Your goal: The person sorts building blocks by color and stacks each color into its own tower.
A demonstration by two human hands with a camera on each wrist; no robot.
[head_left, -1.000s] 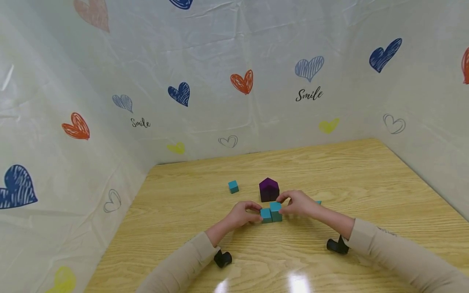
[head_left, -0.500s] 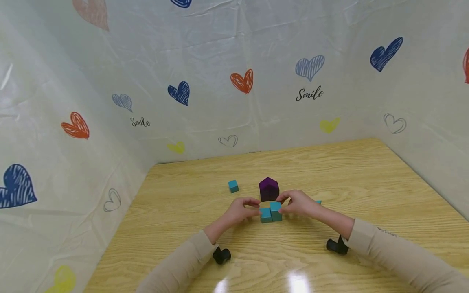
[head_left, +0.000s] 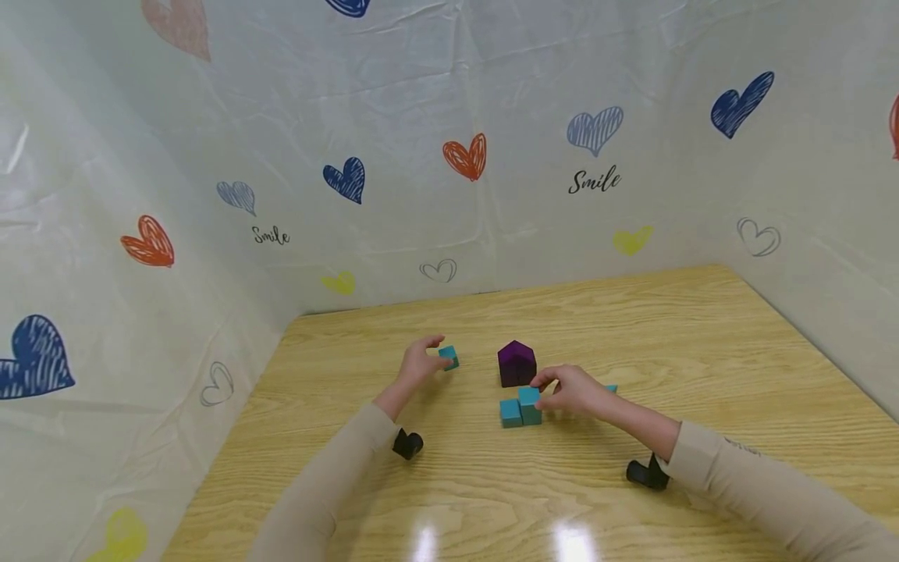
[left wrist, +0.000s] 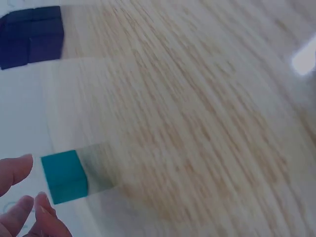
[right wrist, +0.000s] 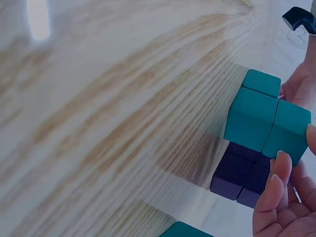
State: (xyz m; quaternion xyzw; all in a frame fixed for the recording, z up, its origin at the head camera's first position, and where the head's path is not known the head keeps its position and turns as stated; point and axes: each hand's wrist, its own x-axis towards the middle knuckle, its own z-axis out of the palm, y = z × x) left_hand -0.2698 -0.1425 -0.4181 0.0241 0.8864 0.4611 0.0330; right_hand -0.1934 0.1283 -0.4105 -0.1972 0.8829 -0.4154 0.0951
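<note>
My left hand (head_left: 420,364) is at a lone teal cube (left wrist: 65,177) on the table, thumb and fingers spread around its near side. In the left wrist view a gap shows between the fingertips and that cube. My right hand (head_left: 574,390) pinches the upper teal cube (right wrist: 289,129) of a two-high stack between thumb and fingers. It sits on the lower teal cube (right wrist: 251,118). Against the stack's left side stands a single teal cube (head_left: 510,413). Just behind them is a purple block group (head_left: 517,364) with a peaked top, made of several pieces.
Another teal piece (head_left: 612,388) lies behind the right wrist, mostly hidden by it. The wood-grain table (head_left: 365,343) meets a white heart-printed sheet (head_left: 393,234) at the back and sides. Black wrist cameras (head_left: 648,472) hang beneath both cuffs.
My left hand has left the single cube beside the stack and moved away and left to the lone teal cube. My right hand has stayed on the stack.
</note>
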